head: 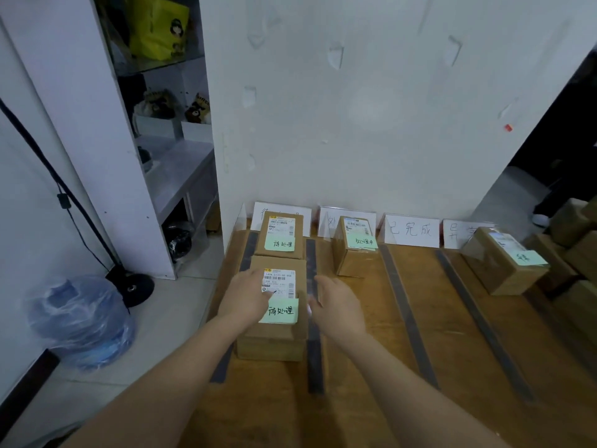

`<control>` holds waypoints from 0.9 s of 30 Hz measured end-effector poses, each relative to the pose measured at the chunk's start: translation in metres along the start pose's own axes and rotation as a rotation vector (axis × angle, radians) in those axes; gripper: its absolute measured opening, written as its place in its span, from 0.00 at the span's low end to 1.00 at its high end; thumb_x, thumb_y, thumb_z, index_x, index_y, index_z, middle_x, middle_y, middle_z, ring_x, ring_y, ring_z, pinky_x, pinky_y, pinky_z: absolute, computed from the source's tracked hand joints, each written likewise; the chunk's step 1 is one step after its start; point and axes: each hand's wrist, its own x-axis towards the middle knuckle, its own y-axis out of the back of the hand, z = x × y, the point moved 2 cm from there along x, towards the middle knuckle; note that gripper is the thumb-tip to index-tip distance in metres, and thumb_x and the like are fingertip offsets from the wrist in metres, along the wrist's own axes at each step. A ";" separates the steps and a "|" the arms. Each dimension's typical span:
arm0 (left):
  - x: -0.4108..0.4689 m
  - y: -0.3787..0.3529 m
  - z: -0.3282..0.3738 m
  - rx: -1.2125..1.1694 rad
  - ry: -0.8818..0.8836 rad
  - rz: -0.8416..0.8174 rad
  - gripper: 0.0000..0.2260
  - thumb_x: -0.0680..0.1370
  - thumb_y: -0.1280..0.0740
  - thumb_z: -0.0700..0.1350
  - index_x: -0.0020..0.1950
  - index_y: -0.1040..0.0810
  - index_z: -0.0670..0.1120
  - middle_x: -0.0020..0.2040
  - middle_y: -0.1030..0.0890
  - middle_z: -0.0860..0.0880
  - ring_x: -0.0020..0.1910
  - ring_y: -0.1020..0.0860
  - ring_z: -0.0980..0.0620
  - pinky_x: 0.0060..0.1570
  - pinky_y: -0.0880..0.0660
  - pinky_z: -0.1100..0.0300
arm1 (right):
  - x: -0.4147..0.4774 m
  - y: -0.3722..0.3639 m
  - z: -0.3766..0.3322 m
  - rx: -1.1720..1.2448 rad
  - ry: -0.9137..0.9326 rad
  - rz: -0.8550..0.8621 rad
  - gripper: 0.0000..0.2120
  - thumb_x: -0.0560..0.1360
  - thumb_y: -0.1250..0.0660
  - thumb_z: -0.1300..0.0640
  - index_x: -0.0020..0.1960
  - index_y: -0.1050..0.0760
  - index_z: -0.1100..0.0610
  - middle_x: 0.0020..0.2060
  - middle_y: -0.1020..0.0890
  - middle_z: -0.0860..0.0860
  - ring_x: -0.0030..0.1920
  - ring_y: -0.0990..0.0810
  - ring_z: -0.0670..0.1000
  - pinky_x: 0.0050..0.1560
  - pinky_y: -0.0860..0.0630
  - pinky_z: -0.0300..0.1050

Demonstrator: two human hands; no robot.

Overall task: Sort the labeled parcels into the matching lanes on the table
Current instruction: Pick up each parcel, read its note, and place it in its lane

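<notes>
Left hand (247, 299) lies flat on the near brown cardboard parcel with a green note (274, 305), gripping nothing; right hand (336, 305) hovers open just beside it. Placement in the leftmost taped lane looks finished; behind it sits 1 matching parcel (281, 234). Next: fetch another.

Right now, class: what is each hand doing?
Left hand: open, resting flat on the near parcel.
Right hand: open, beside it, holding nothing.
</notes>
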 end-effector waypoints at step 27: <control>-0.118 -0.072 0.374 0.360 -0.702 0.122 0.22 0.80 0.36 0.49 0.72 0.33 0.47 0.70 0.29 0.48 0.70 0.34 0.48 0.65 0.32 0.52 | -0.174 0.291 0.228 -0.449 -0.191 0.306 0.26 0.77 0.34 0.47 0.73 0.35 0.50 0.72 0.32 0.52 0.73 0.37 0.54 0.72 0.38 0.52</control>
